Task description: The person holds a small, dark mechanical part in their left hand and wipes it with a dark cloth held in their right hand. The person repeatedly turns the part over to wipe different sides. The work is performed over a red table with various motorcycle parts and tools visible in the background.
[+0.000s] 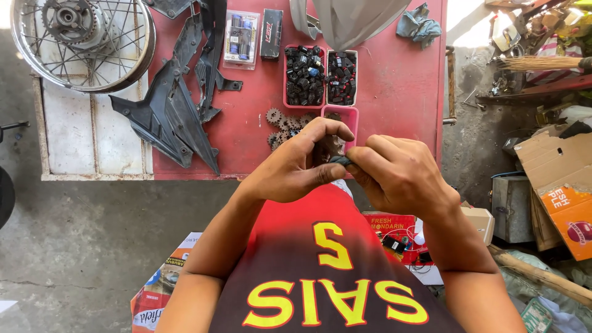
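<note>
Nearest the camera: red-and-black jersey with yellow lettering, both forearms rising from it.

Floor level, below the arms: a printed cardboard box [157, 290] at lower left, orange and white, lying flat. To the right of the torso, a red carton [394, 223] with a tangle of small black parts and wire on top. Far right, a leaning stack of brown cardboard [555, 163], one orange panel with a round red mark.

Hands, centre frame, meeting over the table's near edge. Left hand [293, 166]: fingers arched over, thumb and fingertips pressed onto a small dark part [339, 160]. Right hand [398, 172]: fingers curled tight, thumb and forefinger pinching the same piece from the other side. What the part is, cannot tell; mostly hidden by the fingers.

Red table [401, 92] beyond. Just behind the hands, a pink tray [345, 117], contents largely hidden. A cluster of small metal sprockets [280, 123] lies loose beside it. Farther back, two more rectangular trays side by side: a red tray [304, 75] and a white tray [341, 77], both packed with small black components.

Far edge: a clear blister pack [241, 38] holding blue-and-black grips, a narrow black box [271, 32] beside it, a crumpled blue-grey rag [418, 26]. Left: black plastic fairing panels [179, 105], and a spoked wheel [83, 40] on white tiles.
</note>
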